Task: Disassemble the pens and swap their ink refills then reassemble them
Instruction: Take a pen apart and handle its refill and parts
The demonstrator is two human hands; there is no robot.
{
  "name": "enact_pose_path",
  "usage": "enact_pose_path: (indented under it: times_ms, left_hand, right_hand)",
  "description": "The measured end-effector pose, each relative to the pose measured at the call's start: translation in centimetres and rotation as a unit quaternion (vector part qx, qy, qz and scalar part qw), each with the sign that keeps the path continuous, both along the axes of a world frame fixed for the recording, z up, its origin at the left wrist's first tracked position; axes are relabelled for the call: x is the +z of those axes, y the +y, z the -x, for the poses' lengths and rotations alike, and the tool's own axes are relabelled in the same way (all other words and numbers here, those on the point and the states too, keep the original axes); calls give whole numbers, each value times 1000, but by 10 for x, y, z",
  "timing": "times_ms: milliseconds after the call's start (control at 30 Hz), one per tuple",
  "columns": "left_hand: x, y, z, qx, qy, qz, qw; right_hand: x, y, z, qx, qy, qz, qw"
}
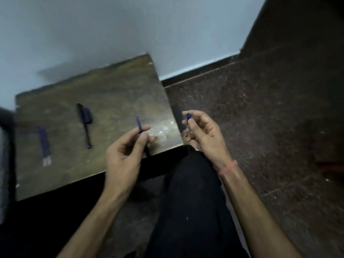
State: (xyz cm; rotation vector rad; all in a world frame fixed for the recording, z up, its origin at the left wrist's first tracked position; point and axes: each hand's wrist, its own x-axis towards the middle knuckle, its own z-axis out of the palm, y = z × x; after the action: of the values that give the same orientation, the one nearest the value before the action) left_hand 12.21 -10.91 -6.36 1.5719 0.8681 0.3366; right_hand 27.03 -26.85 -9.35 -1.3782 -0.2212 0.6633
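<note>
Pinching a blue pen barrel in our left hand, its tip poking up past the fingers; right hand grips a small blue cap. Can't read any writing, too blurry. Black pen lies on the table, left of both hands.

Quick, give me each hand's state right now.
Left hand: pinching a thin blue pen part between thumb and fingers.
Right hand: pinching a small blue pen piece at the fingertips.

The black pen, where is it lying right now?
In the head view, the black pen lies on the wooden board, left of the left hand, right of the blurred purple pen parts.
</note>
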Motion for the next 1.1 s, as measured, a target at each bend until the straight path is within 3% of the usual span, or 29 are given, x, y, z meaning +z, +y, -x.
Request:
enact_pose_path:
  times_ms: [133, 300, 500, 767, 1100]
  left_hand:
    - [21, 27, 26, -11, -26, -52, 998]
    - [18, 57, 63, -8, -20, -66, 998]
    - [8, 59, 81, 18, -64, 17, 998]
    - [4, 64, 83, 36, -69, 13, 997]
    - [6, 62, 87, 19, -59, -21, 998]
  right_hand:
    - [65, 34, 18, 67, -100, 10, 993]
    - [97, 99, 45, 93, -33, -3, 995]
    - [90, 146, 80, 99, -2, 37, 994]
    - [91, 159, 90, 116, 26, 31, 992]
    - [91, 157, 81, 176, -5, 76, 981]
